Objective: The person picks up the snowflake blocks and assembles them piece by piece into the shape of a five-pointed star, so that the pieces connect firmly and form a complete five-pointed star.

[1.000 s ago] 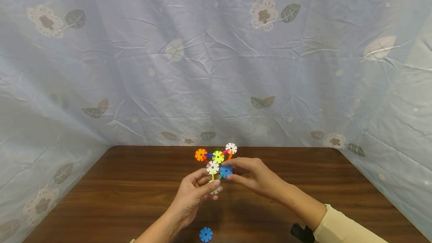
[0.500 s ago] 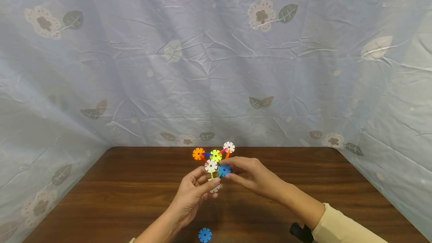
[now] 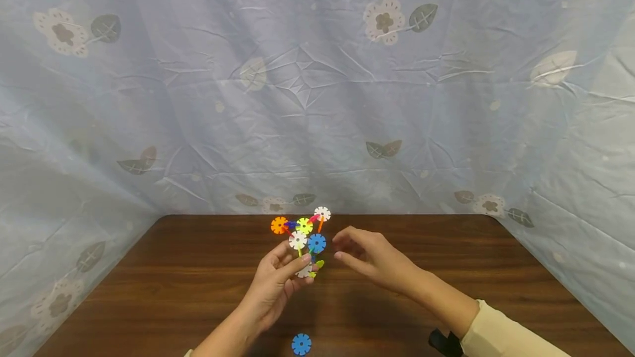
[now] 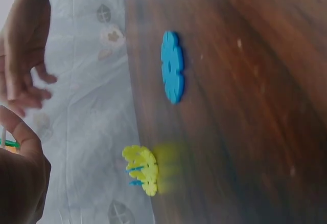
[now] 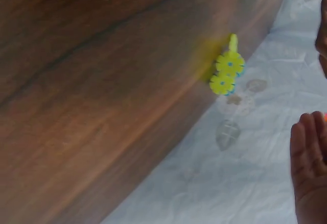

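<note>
In the head view, my left hand (image 3: 278, 280) grips the lower white disc (image 3: 304, 271) of a cluster of joined slotted snowflake discs, thumb in front and fingers behind. Held up above the table, the cluster shows an orange disc (image 3: 279, 225), a yellow disc (image 3: 304, 226), a white disc (image 3: 297, 240), a blue disc (image 3: 316, 243) and a top white disc (image 3: 322, 214), linked by other discs seen edge-on. My right hand (image 3: 372, 255) is just right of the blue disc, apart from it, fingers loosely bent and holding nothing.
A loose blue disc (image 3: 301, 344) lies on the brown wooden table (image 3: 198, 269) near its front edge. Joined yellow discs with blue bits (image 4: 140, 168) stand on the table, partly hidden behind my left hand in the head view. A black object (image 3: 445, 342) sits beside the right sleeve.
My right hand has let go of the blue disc in the cluster. My left hand has moved the cluster slightly left, and the yellow discs behind have come into view.
</note>
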`<move>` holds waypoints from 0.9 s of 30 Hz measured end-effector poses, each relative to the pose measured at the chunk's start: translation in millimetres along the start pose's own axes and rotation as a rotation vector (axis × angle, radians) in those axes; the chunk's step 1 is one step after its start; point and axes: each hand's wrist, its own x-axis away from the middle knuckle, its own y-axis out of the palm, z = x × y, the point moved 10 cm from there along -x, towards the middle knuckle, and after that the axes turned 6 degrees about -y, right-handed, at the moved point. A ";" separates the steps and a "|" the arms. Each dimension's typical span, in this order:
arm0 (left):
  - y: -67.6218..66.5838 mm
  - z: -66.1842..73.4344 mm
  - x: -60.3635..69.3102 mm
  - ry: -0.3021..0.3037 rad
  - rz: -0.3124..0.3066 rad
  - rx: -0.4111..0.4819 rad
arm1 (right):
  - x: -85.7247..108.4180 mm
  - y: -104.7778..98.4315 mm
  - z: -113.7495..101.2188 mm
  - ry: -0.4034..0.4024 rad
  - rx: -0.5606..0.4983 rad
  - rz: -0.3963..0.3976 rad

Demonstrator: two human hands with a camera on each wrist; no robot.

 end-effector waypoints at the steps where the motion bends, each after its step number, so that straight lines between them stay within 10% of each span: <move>1: -2.2 1.5 -0.1 0.003 0.012 0.007 | 1.5 2.7 5.0 0.032 0.011 -0.011; 9: -16.4 8.6 -1.1 0.024 0.069 0.030 | 16.8 65.7 45.3 0.282 -0.049 -0.193; 20: -21.4 9.2 0.4 0.027 0.062 0.041 | 11.6 124.7 114.6 0.346 0.106 -0.153; 27: -28.2 8.9 2.8 0.024 0.064 0.059 | -9.3 116.8 82.9 0.331 0.145 -0.151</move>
